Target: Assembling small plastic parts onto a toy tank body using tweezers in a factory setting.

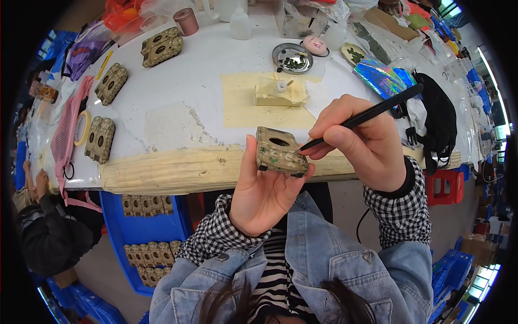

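Note:
My left hand (264,200) holds a camouflage-painted model tank hull (276,152) from below, thumb on one side and fingers on the other. A round dark hole shows in the hull's top. My right hand (364,140) pinches slim black tweezers (380,107), their tip touching or just over the hull's right side. Whether anything tiny sits at the tip cannot be made out. Beyond the hull stands a block wrapped in cream tape (280,93), with a short stick on top. A round metal dish (292,58) of small dark green parts lies behind it.
More camouflage hulls (100,139) stand on the table's left. A blue tray (127,224) with rows of hulls sits below the table edge (172,170). At right lie holographic foil (383,78) and a black bag (438,119). Another person (56,232) works at far left.

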`<state>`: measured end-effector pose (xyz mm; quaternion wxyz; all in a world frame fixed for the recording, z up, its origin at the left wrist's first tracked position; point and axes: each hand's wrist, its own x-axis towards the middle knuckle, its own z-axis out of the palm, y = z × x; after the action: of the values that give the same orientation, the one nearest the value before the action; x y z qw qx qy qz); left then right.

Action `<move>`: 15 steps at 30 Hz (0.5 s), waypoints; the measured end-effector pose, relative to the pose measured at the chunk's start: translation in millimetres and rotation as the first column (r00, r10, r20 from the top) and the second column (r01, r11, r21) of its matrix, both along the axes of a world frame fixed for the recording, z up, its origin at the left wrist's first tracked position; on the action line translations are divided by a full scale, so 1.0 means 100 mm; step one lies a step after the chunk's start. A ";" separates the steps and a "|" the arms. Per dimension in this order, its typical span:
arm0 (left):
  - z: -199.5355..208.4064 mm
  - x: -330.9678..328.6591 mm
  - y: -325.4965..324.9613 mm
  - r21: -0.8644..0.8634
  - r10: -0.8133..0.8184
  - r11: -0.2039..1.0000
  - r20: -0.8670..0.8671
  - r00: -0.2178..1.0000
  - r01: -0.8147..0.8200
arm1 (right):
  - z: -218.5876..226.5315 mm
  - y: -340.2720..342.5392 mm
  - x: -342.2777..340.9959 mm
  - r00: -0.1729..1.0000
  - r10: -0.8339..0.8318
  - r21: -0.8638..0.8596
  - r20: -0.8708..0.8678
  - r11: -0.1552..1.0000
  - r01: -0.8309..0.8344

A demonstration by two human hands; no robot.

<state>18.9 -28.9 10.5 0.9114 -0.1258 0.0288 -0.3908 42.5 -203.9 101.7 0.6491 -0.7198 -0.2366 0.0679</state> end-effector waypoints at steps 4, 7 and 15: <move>-0.01 0.00 0.01 0.009 0.002 1.000 0.002 1.000 -0.002 | -0.03 0.01 0.00 1.000 -0.016 0.037 0.003 0.999 0.016; 0.01 0.00 0.00 0.007 0.004 1.000 0.011 1.000 -0.004 | -0.03 0.01 0.00 1.000 -0.027 0.062 -0.011 0.998 0.028; 0.01 0.00 0.00 0.022 0.004 1.000 0.012 1.000 -0.005 | -0.03 0.01 -0.01 0.999 -0.032 0.076 -0.027 0.997 0.034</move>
<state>18.5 -28.7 11.6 0.9138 -0.1133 0.0274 -0.3892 41.6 -202.6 98.3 0.6801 -0.6974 -0.2186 0.0574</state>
